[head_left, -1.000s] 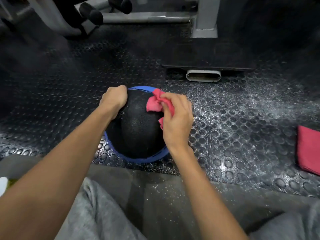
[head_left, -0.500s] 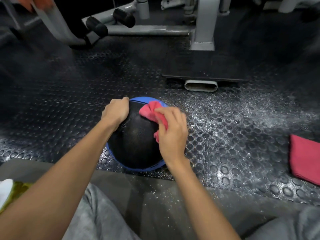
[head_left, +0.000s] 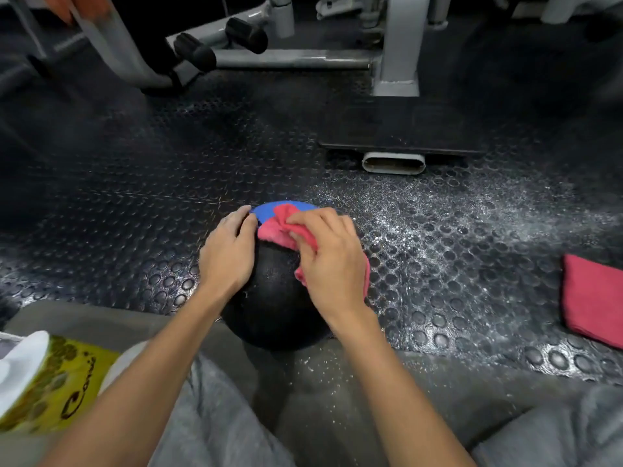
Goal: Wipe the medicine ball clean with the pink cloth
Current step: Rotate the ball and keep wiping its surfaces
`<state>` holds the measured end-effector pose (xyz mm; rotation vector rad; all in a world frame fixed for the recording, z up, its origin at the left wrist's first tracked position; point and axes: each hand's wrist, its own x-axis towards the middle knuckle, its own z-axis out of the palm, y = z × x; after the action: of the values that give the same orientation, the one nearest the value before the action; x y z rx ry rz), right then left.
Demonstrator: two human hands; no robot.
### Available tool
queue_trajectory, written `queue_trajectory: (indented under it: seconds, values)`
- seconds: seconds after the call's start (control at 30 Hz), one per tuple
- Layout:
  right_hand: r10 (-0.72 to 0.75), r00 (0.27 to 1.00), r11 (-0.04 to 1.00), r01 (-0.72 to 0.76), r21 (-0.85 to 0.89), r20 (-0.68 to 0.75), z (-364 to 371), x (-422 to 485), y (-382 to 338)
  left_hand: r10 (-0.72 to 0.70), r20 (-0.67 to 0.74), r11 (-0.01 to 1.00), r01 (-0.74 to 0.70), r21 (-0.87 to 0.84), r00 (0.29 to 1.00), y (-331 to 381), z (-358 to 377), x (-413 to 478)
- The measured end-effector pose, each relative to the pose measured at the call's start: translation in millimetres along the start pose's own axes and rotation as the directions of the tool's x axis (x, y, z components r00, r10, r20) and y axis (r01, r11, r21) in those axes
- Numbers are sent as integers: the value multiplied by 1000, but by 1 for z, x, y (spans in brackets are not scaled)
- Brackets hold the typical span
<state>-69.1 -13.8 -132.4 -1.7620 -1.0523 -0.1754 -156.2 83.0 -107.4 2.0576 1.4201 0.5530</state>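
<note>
Head view: left hand (head_left: 229, 254), spread flat, steadies the round black-and-blue rubber medicine ball (head_left: 273, 298); right hand (head_left: 332, 264) clutches the crumpled pink fabric cloth (head_left: 276, 227); recommend firm overlapping strokes, rotating between passes.

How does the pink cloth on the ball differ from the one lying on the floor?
The crumpled pink cloth is bunched, gripped by the right hand against the black and blue medicine ball. The folded pink cloth lies flat and untouched on the studded rubber floor. Both look similar in colour.
</note>
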Motion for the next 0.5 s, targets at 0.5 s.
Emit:
queue_trajectory:
  seconds: [0.5]
  values:
    - [161, 985, 976, -151, 154, -53, -16, -21, 10, 39, -82, 992, -49, -117, 996, -12, -1, -21]
